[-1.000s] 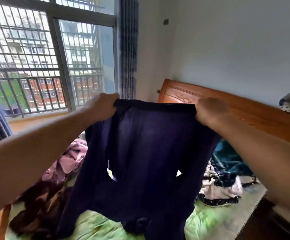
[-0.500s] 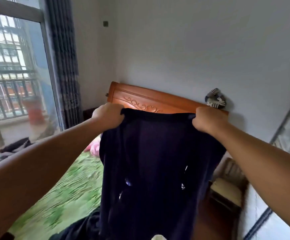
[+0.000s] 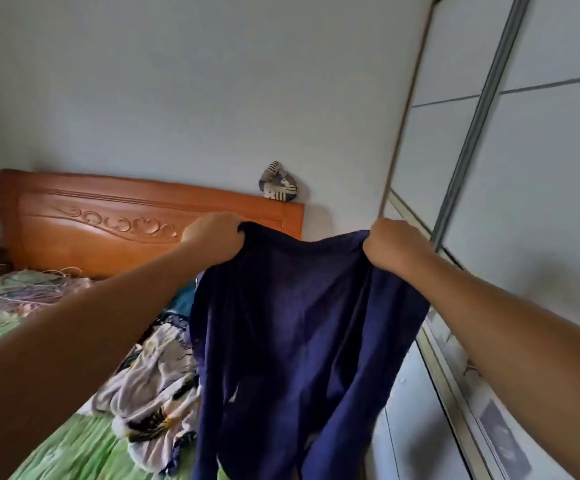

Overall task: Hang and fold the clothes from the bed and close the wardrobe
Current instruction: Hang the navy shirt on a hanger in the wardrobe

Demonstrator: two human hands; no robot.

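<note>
Left grip (image 3: 212, 233) and right grip (image 3: 394, 244) each clench the top edge of the garment (image 3: 292, 327), which hangs over the bed's (image 3: 74, 455) edge. The person has swung right toward the wardrobe (image 3: 541, 202), probably to hang it.

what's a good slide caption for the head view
Both hands, left hand and right hand, hold a navy garment up beside the bed.

Left hand (image 3: 214, 233) and right hand (image 3: 394, 245) gripped top edge of dark navy fabric garment (image 3: 295, 341) at frame center; carved orange wooden headboard (image 3: 108, 220) upper left, white sliding wardrobe door (image 3: 541, 185) right.
</note>
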